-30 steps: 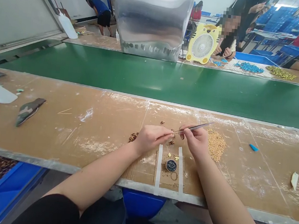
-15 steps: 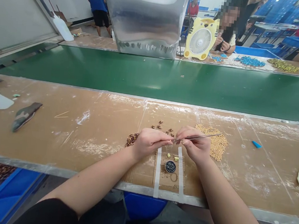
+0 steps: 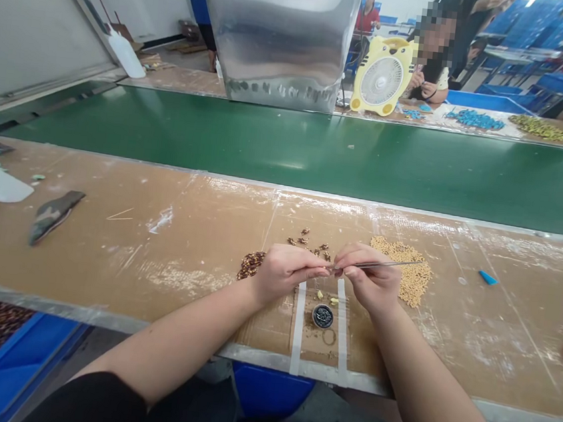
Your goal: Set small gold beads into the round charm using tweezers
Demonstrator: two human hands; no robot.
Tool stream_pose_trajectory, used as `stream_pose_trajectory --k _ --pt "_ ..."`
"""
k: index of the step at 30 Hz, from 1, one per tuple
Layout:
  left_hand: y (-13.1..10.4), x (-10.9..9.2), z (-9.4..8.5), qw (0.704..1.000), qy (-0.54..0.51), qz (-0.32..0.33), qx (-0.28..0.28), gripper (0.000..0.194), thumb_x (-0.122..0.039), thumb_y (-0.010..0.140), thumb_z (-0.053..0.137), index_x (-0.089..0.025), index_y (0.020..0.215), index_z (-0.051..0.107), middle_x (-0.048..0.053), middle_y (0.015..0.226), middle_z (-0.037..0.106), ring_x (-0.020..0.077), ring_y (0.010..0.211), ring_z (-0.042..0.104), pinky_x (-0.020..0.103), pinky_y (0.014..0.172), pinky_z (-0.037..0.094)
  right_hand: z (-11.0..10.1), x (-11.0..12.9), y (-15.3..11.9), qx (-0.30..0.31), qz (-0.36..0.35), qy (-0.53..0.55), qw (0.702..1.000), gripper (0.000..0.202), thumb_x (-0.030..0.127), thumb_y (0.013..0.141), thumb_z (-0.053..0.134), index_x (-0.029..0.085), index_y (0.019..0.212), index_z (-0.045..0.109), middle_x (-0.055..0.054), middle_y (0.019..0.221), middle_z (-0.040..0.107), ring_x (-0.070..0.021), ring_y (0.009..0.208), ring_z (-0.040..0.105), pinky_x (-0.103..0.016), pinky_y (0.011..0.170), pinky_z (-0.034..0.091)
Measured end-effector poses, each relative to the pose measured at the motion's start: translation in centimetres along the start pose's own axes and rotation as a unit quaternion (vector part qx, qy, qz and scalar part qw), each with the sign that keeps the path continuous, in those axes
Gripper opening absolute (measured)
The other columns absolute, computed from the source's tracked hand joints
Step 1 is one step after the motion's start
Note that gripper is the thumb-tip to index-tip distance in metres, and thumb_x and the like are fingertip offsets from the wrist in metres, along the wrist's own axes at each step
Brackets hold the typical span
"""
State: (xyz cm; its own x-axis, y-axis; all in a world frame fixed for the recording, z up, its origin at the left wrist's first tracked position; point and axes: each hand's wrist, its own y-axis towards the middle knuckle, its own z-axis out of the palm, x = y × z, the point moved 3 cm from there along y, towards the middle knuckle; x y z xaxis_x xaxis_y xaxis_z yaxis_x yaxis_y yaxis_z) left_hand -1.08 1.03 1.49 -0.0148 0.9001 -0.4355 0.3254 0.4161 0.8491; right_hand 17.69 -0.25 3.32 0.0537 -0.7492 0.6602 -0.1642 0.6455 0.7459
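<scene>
My left hand is closed in a pinch at its fingertips; whatever is between them is too small to make out. Touching or nearly touching those fingertips, my right hand grips a thin metal rod-like tool, its far end pointing right. Below the hands stands a small round container with dark contents, and two pale yellow-green bits lie just above it. A pile of small dark brown and yellow pieces is partly hidden by my left hand. Several similar pieces lie beyond the hands.
Small tan pieces are heaped right of my right hand. A blue wedge and a camouflage-patterned piece lie on the brown table. Behind it runs a green conveyor belt. Across stand a yellow fan and a seated person.
The whole view has shifted slightly. Both hands keep almost the same pinching pose, and the tool in my right hand lies a little flatter. A person in the background has moved partly behind the metal panel.
</scene>
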Motion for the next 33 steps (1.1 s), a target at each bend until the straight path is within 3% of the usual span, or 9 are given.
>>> stream_pose_trajectory --k 6,10,13,15,17,19,21,27,33 --pt "0.6 0.8 -0.9 0.999 0.018 -0.028 0.027 0.035 -0.054 0.097 0.082 -0.019 0.096 0.083 0.002 0.082 0.087 0.0086 0.051 0.070 0.023 0.052 0.058 -0.1 -0.6 -0.2 -0.066 0.044 -0.001 0.997 0.024 0.041 0.106 0.073 0.027 0.088 0.080 0.001 0.066 0.073 -0.0135 0.061 0.071 -0.028 0.057 0.057" --pt "1.8 2.2 -3.8 0.998 0.055 -0.044 0.003 0.036 -0.053 0.110 0.067 -0.024 0.096 0.084 0.001 0.079 0.085 0.0088 0.056 0.069 0.024 0.049 0.051 -0.6 -1.7 -0.6 -0.110 0.089 -0.011 0.990 0.034 0.050 0.104 0.074 0.026 0.081 0.076 0.001 0.067 0.071 -0.0104 0.053 0.063 -0.026 0.049 0.050" --pt "2.8 2.9 -6.2 0.984 0.151 -0.094 -0.021 0.032 -0.049 0.108 0.071 -0.026 0.090 0.083 0.000 0.073 0.081 0.0105 0.054 0.062 0.028 0.052 0.044 -0.9 -2.1 -0.8 -0.132 0.114 -0.047 0.984 0.045 0.061 0.100 0.075 0.024 0.075 0.074 0.001 0.061 0.067 -0.0099 0.047 0.058 -0.026 0.044 0.045" --pt "3.2 3.1 -7.4 0.969 0.184 -0.163 0.036 0.029 -0.048 0.104 0.075 -0.025 0.089 0.083 0.001 0.077 0.083 0.0129 0.058 0.063 0.030 0.056 0.044 -1.0 -2.0 -0.9 -0.136 0.129 -0.088 0.978 0.052 0.068 0.097 0.074 0.023 0.071 0.072 0.002 0.057 0.064 -0.0099 0.044 0.055 -0.027 0.042 0.043" --pt "2.9 2.8 -7.9 0.949 0.183 -0.208 0.149 0.023 -0.043 0.101 0.078 -0.025 0.087 0.084 0.002 0.082 0.084 0.0151 0.064 0.067 0.030 0.058 0.044 -0.9 -1.6 -1.0 -0.134 0.147 -0.123 0.972 0.055 0.071 0.096 0.074 0.023 0.069 0.071 0.002 0.055 0.062 -0.0102 0.043 0.054 -0.028 0.042 0.042" --pt "2.0 2.3 -8.1 0.926 0.178 -0.216 0.253 0.018 -0.036 0.097 0.080 -0.026 0.083 0.084 0.001 0.084 0.084 0.0159 0.066 0.069 0.030 0.056 0.042 -0.7 -0.9 -1.5 -0.128 0.164 -0.146 0.967 0.055 0.070 0.097 0.073 0.023 0.069 0.071 0.002 0.055 0.062 -0.0107 0.044 0.054 -0.028 0.042 0.042" --pt "0.5 1.9 -8.3 0.909 0.188 -0.211 0.307 0.017 -0.032 0.095 0.080 -0.027 0.078 0.083 0.001 0.084 0.082 0.0155 0.065 0.068 0.031 0.054 0.039 -0.6 0.0 -2.5 -0.122 0.178 -0.173 0.961 0.052 0.066 0.099 0.072 0.023 0.070 0.071 0.002 0.056 0.063 -0.0113 0.046 0.055 -0.028 0.044 0.042" --pt "-3.0 2.1 -7.3 0.885 0.225 -0.219 0.343 0.014 -0.025 0.092 0.077 -0.025 0.078 0.079 0.003 0.089 0.077 0.0150 0.063 0.064 0.030 0.052 0.037 0.1 1.8 -6.6 -0.103 0.207 -0.251 0.940 0.045 0.053 0.104 0.071 0.023 0.071 0.071 0.002 0.057 0.063 -0.0113 0.049 0.054 -0.029 0.052 0.042" --pt "-3.5 2.8 -6.4 0.873 0.230 -0.217 0.373 0.015 -0.018 0.086 0.076 -0.023 0.073 0.073 0.004 0.085 0.074 0.0162 0.062 0.059 0.031 0.054 0.034 0.9 2.4 -7.9 -0.091 0.188 -0.311 0.927 0.049 0.057 0.106 0.066 0.024 0.069 0.068 0.002 0.055 0.059 -0.0141 0.052 0.056 -0.031 0.055 0.042"
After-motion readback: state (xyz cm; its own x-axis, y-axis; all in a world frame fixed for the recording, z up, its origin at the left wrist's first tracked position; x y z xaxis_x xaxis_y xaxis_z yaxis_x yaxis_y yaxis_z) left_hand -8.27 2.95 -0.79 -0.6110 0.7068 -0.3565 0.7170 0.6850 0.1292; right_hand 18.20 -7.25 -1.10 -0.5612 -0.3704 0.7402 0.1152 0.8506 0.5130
